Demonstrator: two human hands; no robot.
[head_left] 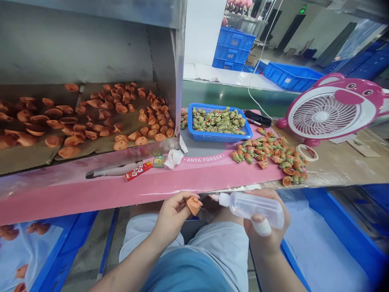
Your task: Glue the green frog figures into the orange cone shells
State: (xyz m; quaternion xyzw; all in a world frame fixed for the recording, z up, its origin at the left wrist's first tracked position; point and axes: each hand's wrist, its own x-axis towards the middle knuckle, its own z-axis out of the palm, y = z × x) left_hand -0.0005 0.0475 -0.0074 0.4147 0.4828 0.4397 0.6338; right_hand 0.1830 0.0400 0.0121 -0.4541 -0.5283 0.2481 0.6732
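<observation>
teal shirt closest; left hand pinches orange piece near pink mat, right hand wraps squeeze bottle, nozzle just apart; best keep piece steady, aim close, squeeze lightly.

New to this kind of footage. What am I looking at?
No machine here: two bare hands of one person, seen from a single head-worn camera looking forward and down. The left hand holds a small orange piece; the right hand holds a translucent squeeze bottle, its nozzle pointing toward that piece without touching it. On the table are a blue basket of green pieces, a pile of orange-and-green pieces and a pink fan. At picture left, an open-fronted box holds more orange pieces.
</observation>
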